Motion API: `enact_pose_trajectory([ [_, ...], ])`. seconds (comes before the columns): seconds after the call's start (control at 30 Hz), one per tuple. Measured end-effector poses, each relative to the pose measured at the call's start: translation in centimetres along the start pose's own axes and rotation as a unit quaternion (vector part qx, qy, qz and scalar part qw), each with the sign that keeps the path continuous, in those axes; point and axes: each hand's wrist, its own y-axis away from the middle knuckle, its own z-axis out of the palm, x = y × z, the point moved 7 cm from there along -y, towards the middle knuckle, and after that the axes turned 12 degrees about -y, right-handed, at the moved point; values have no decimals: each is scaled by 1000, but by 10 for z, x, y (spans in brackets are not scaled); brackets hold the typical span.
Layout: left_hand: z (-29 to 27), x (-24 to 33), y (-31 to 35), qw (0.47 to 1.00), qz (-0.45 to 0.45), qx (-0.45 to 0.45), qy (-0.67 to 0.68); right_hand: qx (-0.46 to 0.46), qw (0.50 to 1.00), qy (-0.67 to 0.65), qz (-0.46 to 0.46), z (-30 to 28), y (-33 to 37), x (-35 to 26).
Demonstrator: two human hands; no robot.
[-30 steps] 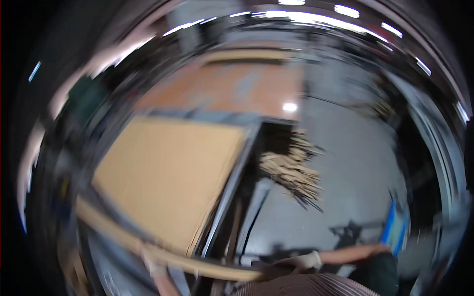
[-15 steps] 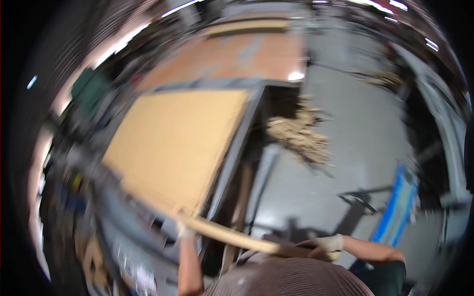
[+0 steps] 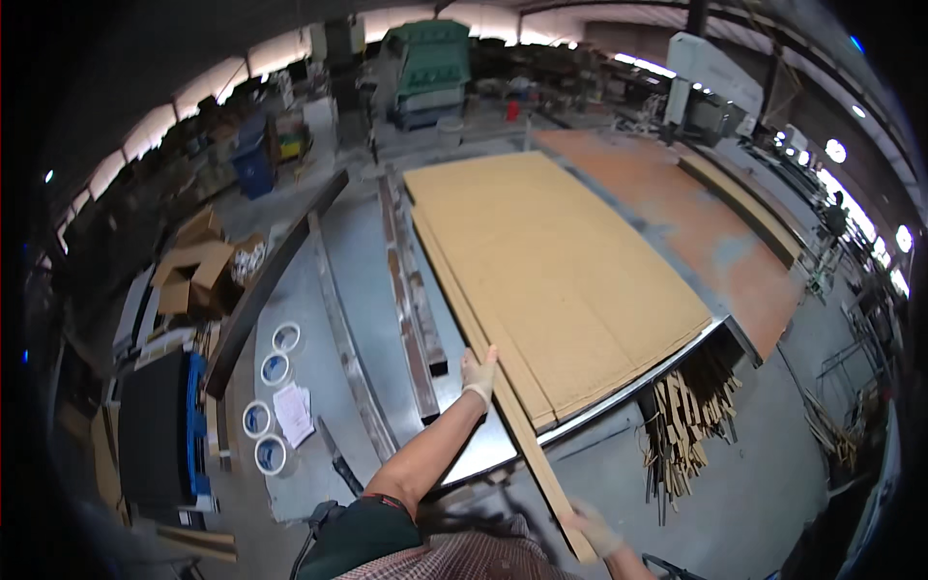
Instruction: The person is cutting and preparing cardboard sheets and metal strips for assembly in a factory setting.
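Note:
A long, narrow tan strip (image 3: 530,449) of what looks like cardboard lies along the left edge of a stack of tan sheets (image 3: 570,261), its near end sticking out past the stack toward me. My left hand (image 3: 478,377), in a pale glove, is closed on the strip partway along, thumb on top. Around the near end, my right hand (image 3: 592,529) is closed too, also gloved and slightly blurred. The sheets rest on a metal-edged table, and the strip's far part runs close beside them.
Left of the stack, dark metal bars (image 3: 411,300) lie on a grey table (image 3: 333,425) with tape rolls (image 3: 275,367), papers (image 3: 294,411) and a knife (image 3: 340,464). Open cardboard boxes (image 3: 193,275) stand farther left. Bundled thin strips (image 3: 686,416) hang below the table's right side.
My view has swung left, bringing the grey table and bars into sight. The strip, earlier held out across my front, now runs along the stack's left edge with both hands still on it.

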Motion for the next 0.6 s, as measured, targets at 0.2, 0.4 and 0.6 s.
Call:
enact_pose_trajectory([
  [0.2, 16, 10, 48, 999, 26, 31, -25, -36, 997, -19, 67, 18, -93, -48],
  [0.4, 6, 6, 16, 994, 68, 74, 43, -70, 981, -50, 171, 12, -83, -28],
  [0.6, -8, 13, -5, 991, 94, 39, 84, -160, 853, 433, -245, 3, -158, -11],
])
